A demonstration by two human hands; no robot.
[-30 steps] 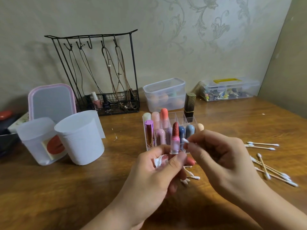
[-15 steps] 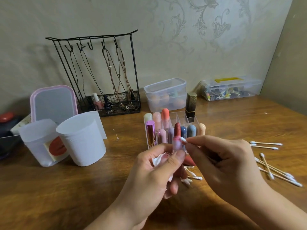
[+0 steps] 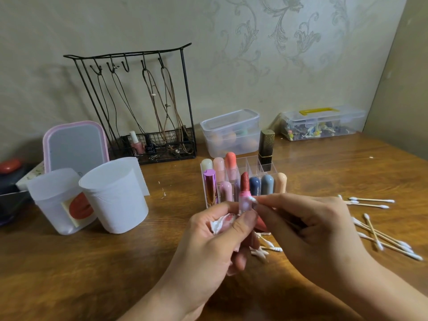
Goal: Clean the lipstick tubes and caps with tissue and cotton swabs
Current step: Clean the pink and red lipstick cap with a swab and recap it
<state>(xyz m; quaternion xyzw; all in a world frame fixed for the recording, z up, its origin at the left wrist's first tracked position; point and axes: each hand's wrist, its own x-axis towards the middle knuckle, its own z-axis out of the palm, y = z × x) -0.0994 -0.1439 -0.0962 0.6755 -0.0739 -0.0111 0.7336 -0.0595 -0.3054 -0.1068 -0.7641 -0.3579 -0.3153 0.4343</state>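
Lipstick (image 3: 244, 193), uncapped, stands upright in the left hand (image 3: 215, 246): a glossy pale pink plastic tube topped by a dull brick-red bullet with a slanted tip. The left hand's thumb and fingers curl round the tube's lower part, and a crumpled white tissue (image 3: 221, 224) smeared with red is bunched in the same grip. The right hand (image 3: 308, 230) pinches a cotton swab (image 3: 253, 200) between thumb and forefinger, its fluffy white tip touching the tube's rim just below the bullet.

Just behind the hands a clear acrylic organizer (image 3: 245, 167) with square cells holds rounded, matte pastel tubes, a shiny metallic purple one (image 3: 210, 186) and a tall black and gold square one (image 3: 266, 147). Clean swabs (image 3: 379, 237) with thin wooden sticks lie scattered on the glossy wooden table (image 3: 92, 262) to the right; a few used ones (image 3: 266, 249) lie under the hands. To the left stand two translucent white plastic cups (image 3: 113, 195) and a pink-framed mirror (image 3: 75, 144). A black wire jewellery stand (image 3: 139, 100) and two clear lidded boxes (image 3: 231, 133) line the wall.
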